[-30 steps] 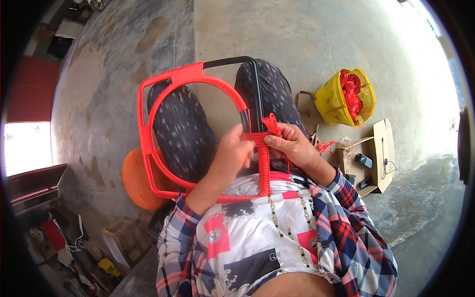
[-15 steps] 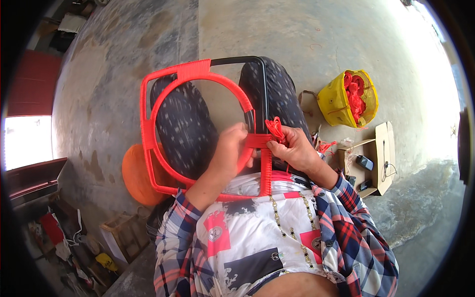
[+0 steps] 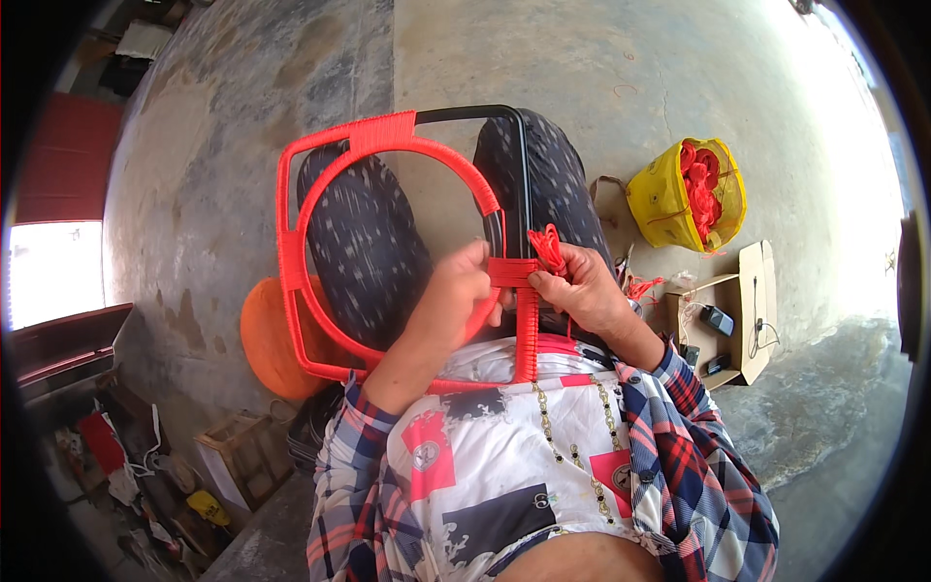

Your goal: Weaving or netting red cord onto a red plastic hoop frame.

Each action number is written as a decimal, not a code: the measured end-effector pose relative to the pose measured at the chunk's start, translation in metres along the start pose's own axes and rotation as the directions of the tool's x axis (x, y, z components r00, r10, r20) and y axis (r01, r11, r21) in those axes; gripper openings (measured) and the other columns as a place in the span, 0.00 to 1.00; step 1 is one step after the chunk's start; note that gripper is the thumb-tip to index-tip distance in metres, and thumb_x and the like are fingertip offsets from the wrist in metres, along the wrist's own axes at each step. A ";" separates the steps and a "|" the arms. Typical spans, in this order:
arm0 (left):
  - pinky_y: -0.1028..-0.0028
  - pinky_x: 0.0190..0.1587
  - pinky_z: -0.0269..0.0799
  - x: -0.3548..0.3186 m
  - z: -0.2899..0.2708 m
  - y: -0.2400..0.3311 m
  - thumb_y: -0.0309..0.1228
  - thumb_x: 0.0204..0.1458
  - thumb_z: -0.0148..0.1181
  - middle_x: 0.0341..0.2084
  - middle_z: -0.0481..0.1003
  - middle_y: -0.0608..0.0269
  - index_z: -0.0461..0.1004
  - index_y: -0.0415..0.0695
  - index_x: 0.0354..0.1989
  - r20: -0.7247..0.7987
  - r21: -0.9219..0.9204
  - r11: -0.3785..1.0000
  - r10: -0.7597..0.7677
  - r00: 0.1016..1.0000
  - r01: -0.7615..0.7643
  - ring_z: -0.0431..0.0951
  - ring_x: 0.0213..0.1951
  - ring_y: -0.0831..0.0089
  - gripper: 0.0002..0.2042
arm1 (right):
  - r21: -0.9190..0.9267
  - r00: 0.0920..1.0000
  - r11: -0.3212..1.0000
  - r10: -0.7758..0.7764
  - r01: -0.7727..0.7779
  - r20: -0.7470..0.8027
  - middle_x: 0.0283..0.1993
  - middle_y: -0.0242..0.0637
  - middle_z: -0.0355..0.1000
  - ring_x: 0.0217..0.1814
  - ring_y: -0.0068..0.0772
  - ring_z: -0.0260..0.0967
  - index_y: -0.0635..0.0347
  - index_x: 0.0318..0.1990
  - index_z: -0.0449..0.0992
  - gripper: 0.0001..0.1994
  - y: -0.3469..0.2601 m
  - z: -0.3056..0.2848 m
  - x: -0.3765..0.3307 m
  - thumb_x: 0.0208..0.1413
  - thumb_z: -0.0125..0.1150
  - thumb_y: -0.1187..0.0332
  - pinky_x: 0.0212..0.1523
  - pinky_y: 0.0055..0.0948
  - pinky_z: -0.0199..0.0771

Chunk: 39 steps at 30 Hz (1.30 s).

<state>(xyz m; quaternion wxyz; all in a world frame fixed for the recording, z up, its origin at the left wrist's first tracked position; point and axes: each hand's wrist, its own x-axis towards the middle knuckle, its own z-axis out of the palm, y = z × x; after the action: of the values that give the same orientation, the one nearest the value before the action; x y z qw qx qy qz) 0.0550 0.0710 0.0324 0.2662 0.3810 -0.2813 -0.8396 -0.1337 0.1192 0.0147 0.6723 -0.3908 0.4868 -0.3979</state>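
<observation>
Head | left hand [image 3: 456,291] curled, grip unclear, at ribbed cord-wrapped ring frame [image 3: 383,134] | right hand [image 3: 585,293] pinching looped red cord [image 3: 549,250]

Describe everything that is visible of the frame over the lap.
The frame over the lap is a rounded square with a ring inside, mostly wrapped in red cord. Bare black, perhaps metal, shows at its far right corner and part of the ring. A red band joins ring and right side; the right hand holds its right end, the blurred left hand is at its left.
</observation>
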 end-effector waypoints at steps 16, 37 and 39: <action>0.84 0.20 0.57 -0.017 0.014 0.001 0.21 0.48 0.43 0.21 0.67 0.65 0.65 0.36 0.46 -0.073 0.460 0.888 0.033 0.997 0.004 0.61 0.18 0.84 0.15 | -0.051 1.000 0.998 0.024 -0.024 -0.002 0.22 0.21 0.67 0.23 0.08 0.58 0.62 0.45 0.76 0.11 -0.002 -0.002 0.000 0.55 0.57 0.69 0.21 0.17 0.60; 0.79 0.20 0.66 -0.004 -0.003 0.001 0.33 0.59 0.47 0.21 0.73 0.55 0.69 0.37 0.39 0.018 -0.115 0.991 -0.062 0.998 0.063 0.70 0.16 0.73 0.10 | 0.085 1.000 0.996 -0.025 0.024 0.015 0.22 0.19 0.65 0.21 0.08 0.56 0.61 0.44 0.75 0.09 0.003 0.000 0.002 0.58 0.56 0.69 0.19 0.15 0.55; 0.79 0.17 0.65 0.000 -0.005 -0.001 0.38 0.62 0.46 0.19 0.72 0.56 0.69 0.39 0.35 -0.035 0.050 0.997 -0.058 0.998 0.060 0.69 0.14 0.74 0.13 | 0.122 0.999 0.992 -0.043 0.040 0.020 0.23 0.19 0.66 0.21 0.08 0.56 0.61 0.43 0.75 0.08 0.003 0.001 0.003 0.58 0.56 0.69 0.20 0.15 0.55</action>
<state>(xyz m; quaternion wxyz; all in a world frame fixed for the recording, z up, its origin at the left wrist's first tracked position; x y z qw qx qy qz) 0.0580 0.0704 0.0288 0.2363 0.4097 -0.2867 -0.8331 -0.1318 0.1180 0.0116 0.6919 -0.3637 0.4458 -0.4362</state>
